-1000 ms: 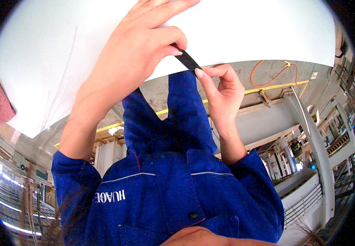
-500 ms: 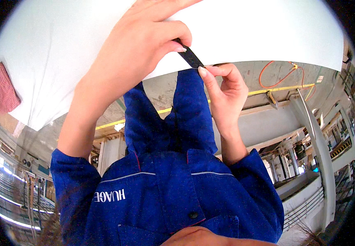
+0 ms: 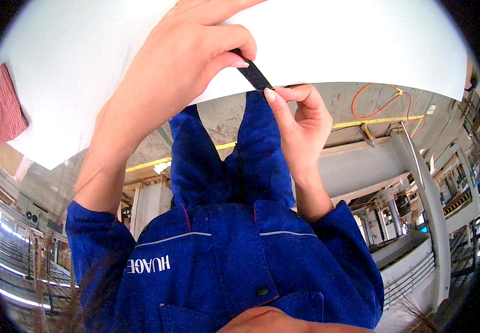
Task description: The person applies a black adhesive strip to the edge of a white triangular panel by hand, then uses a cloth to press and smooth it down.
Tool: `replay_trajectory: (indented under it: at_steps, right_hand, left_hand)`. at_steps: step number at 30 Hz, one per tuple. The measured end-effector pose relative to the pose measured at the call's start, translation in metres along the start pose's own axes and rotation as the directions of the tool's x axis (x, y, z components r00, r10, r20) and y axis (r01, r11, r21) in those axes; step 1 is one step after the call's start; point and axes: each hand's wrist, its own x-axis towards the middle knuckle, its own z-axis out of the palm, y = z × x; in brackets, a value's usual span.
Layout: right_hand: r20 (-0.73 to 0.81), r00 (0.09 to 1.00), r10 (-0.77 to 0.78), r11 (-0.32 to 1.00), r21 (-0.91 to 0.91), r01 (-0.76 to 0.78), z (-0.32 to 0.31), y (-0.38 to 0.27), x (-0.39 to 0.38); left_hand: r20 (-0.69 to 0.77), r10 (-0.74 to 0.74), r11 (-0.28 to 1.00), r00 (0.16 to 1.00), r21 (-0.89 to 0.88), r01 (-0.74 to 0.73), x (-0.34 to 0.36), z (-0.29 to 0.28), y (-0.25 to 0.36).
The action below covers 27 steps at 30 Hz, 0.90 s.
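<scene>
My left hand (image 3: 195,50) is over the white sheet (image 3: 351,44), its thumb and forefinger closed on the upper end of a flat black strip (image 3: 255,75). The other fingers of that hand stretch out toward the top edge of the view. At the strip's lower end, close to the sheet's near edge, the thumb and forefinger of my right hand (image 3: 305,119) are pinched together on its tip. The strip slants down to the right between the two hands. Its exact kind does not show, and its ends are partly hidden by the fingers.
A red checked cloth (image 3: 2,105) lies at the far left edge of the sheet. Beyond the near edge, an orange hose (image 3: 356,102) loops over the floor beside a yellow line (image 3: 345,124). Grey machine framing (image 3: 426,188) stands at the right.
Both hands and the black strip have shifted slightly left and up in the view. The cloth and the sheet's edge also sit a little higher. The grip stays the same.
</scene>
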Motion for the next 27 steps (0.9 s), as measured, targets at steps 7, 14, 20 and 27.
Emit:
replay_trajectory:
  at_steps: [7, 14, 20, 27]
  right_hand:
    - [0.004, 1.000, -0.018, 1.000, 0.023, 0.018, 0.013, 0.000, -0.005]
    - [0.020, 0.999, -0.031, 0.999, 0.018, 0.031, 0.027, 0.000, -0.010]
    - [0.040, 0.999, -0.027, 1.000, 0.008, 0.027, 0.038, -0.002, -0.016]
    - [0.063, 0.998, -0.022, 0.999, 0.044, 0.019, 0.051, 0.000, -0.023]
  left_hand:
    - [0.028, -0.060, 0.998, 0.998, 0.015, 0.060, -0.011, -0.008, -0.002]
    - [0.022, -0.028, 0.997, 0.999, 0.076, 0.026, -0.027, -0.012, -0.011]
    - [0.023, -0.049, 0.999, 0.999, 0.008, 0.049, -0.036, -0.022, -0.011]
    - [0.025, -0.056, 0.998, 0.998, 0.025, 0.055, -0.050, -0.029, -0.015]
